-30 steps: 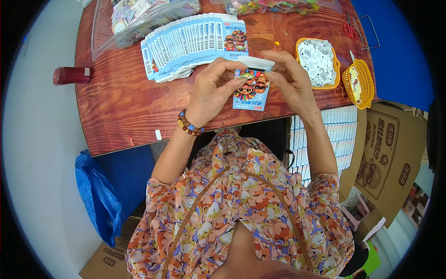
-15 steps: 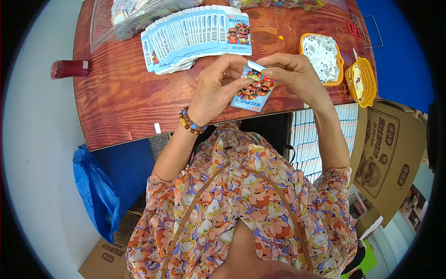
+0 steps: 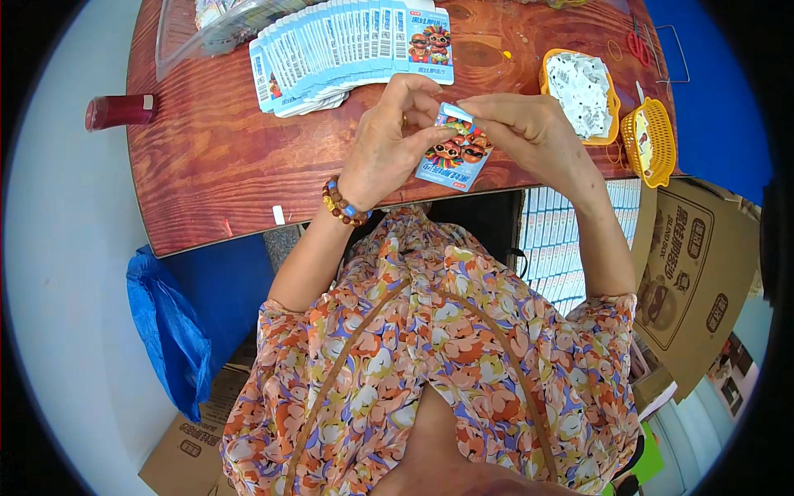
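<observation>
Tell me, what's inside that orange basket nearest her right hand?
The orange basket is heaped with small white packets, loosely jumbled up to the rim. Whatever lies beneath the top layer, and the basket's floor, is covered. The right hand is beside it, not in it.

Both forearms rise from lower edge, elbows bent, converging at centre. Left hand (image 3: 387,140): fingers curled, thumb and forefinger pinched together; beaded bracelet at wrist. Right hand (image 3: 529,132): fingertips pinched, meeting left fingertips.
</observation>
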`<state>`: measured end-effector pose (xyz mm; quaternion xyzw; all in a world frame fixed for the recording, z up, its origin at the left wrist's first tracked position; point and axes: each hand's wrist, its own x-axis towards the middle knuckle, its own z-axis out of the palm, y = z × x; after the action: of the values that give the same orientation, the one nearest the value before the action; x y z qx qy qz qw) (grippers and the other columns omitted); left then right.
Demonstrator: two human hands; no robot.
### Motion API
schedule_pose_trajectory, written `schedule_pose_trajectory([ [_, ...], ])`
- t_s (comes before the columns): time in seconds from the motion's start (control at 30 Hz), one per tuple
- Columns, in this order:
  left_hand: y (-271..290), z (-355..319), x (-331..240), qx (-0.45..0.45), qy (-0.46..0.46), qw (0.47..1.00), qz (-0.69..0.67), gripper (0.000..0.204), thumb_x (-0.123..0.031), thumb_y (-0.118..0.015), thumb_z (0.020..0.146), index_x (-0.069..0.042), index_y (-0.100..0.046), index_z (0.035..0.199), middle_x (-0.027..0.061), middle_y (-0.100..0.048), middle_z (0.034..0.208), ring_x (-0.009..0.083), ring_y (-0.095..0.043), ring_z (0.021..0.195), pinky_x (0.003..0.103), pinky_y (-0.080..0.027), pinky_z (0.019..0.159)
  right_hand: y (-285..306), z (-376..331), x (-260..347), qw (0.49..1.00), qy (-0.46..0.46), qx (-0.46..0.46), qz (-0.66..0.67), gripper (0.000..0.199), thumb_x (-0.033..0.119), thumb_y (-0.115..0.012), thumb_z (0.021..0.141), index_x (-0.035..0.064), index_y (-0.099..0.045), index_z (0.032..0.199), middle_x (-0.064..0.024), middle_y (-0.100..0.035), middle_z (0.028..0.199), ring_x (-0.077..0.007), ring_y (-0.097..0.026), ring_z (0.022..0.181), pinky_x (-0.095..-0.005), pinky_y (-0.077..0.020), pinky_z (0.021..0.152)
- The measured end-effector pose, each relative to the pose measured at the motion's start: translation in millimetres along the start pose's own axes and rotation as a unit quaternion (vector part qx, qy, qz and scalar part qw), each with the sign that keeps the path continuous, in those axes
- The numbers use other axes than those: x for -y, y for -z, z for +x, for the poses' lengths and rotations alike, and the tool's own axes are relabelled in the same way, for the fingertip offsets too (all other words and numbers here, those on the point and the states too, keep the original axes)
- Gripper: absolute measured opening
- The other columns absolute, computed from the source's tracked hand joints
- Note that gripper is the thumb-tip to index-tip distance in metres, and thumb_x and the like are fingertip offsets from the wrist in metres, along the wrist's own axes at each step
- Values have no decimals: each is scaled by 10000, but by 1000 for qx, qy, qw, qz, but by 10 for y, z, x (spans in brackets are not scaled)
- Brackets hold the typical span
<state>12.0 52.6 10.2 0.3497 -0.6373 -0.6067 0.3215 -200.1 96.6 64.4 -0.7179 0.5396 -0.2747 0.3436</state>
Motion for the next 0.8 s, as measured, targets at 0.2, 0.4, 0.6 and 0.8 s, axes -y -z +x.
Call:
schedule_pose_trajectory([
  [0.2, -67, -35, -1, -10, -25, 999, -23, 440, -43, -724, 829, -71, -558, 1236, 79, -663, 970, 151, -674, 843, 282, -551, 734, -104, -146, 21, 987, 84, -54, -122, 309, 65, -673, 874, 13, -655, 1178, -170, -682, 1140, -320, -676, 1041, -350, -564, 851],
  [0.4, -44, -56, -78, 4, -66, 993, 94, 475, -10, -718, 805, -85, -597, 1259, 88, -659, 989, 174, -671, 809, 293, -554, 735, -120, -188, -63, 987, 88, -21, -129, 385, 16, -680, 829, 27, -633, 1211, -163, -653, 1198, -333, -666, 1040, -371, -571, 866],
  [0.6, -4, -69, -67, 40, -67, 989, 122, 382, -39, -722, 807, -80, -657, 1182, 97, -648, 947, 206, -651, 751, 313, -542, 687, -186, -268, -114, 975, 115, -15, -190, 373, 9, -675, 823, 31, -630, 1192, -134, -664, 1147, -318, -681, 970, -362, -591, 756],
  [0.8, -40, -93, 38, 37, -61, 991, 111, 298, -61, -736, 802, -58, -696, 1097, 91, -635, 889, 194, -643, 729, 305, -526, 664, -241, -314, -166, 979, 124, 1, -160, 357, 17, -661, 843, 30, -622, 1197, -143, -659, 1133, -336, -675, 936, -353, -581, 731],
])
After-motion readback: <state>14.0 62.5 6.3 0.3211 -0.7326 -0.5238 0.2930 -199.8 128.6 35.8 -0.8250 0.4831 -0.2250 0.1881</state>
